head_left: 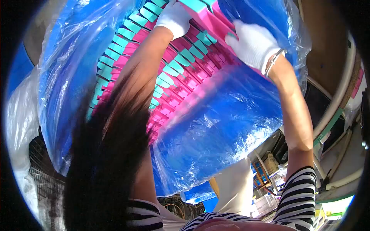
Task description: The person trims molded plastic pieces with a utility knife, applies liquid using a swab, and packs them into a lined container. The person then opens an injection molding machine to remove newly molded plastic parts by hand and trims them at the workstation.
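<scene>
My right hand [256, 44], in a white knit glove, is closed on a pink and teal plastic part [210, 21] at the top, its thumb against the pink side. Below lies a long curved row of nested pink and teal plastic parts [181, 63], set tightly side by side. My left hand [174, 20], also gloved in white, is over the upper end of that row. Its fingers are mostly hidden near the top edge, so its hold cannot be made out. The row sits in a blue container lined with a clear plastic bag [216, 123].
Loose clear plastic [19, 115] hangs at the left. Dark hair [108, 165] covers part of the row and my left forearm. A pale curved tube [341, 92] runs along the right. Shelves with assorted items [266, 184] stand in the lower right background.
</scene>
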{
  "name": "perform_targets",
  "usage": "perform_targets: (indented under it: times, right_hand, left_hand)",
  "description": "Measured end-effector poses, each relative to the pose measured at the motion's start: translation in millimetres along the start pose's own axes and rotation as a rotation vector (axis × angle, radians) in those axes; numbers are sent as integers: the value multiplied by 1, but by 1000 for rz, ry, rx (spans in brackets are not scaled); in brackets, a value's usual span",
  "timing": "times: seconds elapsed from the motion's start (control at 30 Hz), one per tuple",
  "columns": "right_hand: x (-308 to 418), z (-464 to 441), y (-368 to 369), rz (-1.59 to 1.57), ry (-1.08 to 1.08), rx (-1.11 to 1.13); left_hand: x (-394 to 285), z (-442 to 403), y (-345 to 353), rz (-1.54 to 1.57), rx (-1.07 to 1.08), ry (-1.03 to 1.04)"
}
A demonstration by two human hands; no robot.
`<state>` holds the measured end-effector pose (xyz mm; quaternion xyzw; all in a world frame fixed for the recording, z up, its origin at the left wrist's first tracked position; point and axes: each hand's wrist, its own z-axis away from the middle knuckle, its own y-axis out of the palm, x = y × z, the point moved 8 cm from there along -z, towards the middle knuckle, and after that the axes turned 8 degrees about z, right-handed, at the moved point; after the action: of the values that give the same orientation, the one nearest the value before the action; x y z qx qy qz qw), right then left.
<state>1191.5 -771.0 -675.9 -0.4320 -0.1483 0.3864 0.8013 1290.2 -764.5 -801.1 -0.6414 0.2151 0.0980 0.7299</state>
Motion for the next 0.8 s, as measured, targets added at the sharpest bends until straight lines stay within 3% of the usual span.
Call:
perform_targets:
  times: [0.03, 0.17, 0.2, 0.23, 0.33, 0.37, 0.4, 0.43, 0.47, 0.5, 0.6, 0.73, 0.8]
  right_hand:
    - [-3, 3, 10, -4, 20, 46]
    - [-3, 0, 33, -26, 34, 144]
    - [-2, -8, 37, -39, 45, 172]
    - [-3, -19, 40, -38, 45, 174]
    - [5, -65, 44, -152, -42, 78]
    - [6, -80, 48, -169, -56, 48]
    - [-2, -99, 64, -123, -35, -49]
    - [2, -104, 62, -110, -11, -5]
    - [4, -103, 57, -100, 7, -38]
    - [6, -97, 53, -90, 27, -69]
    - [10, -79, 39, -130, 196, -207]
    - [15, -105, 62, -184, 177, -297]
    - [17, -118, 72, -206, 184, -292]
  left_hand:
    - [-2, 4, 5, -60, 256, -4]
    - [-3, 20, 5, -144, -4, 91]
    - [3, 13, 13, -70, 141, -10]
    - [6, 15, 16, -68, 142, -10]
    - [10, 31, 11, 33, -193, 173]
    - [11, 28, 11, 36, -193, 171]
    - [15, 24, 20, 12, -59, 116]
    - [21, 23, 33, -11, 78, 58]
    - [15, 24, 19, -21, -113, 135]
    - [14, 22, 21, -14, -113, 135]
    - [13, 10, 25, -145, 174, -33]
    - [16, 4, 39, -156, 25, 42]
    - [20, 5, 47, -151, 67, 22]
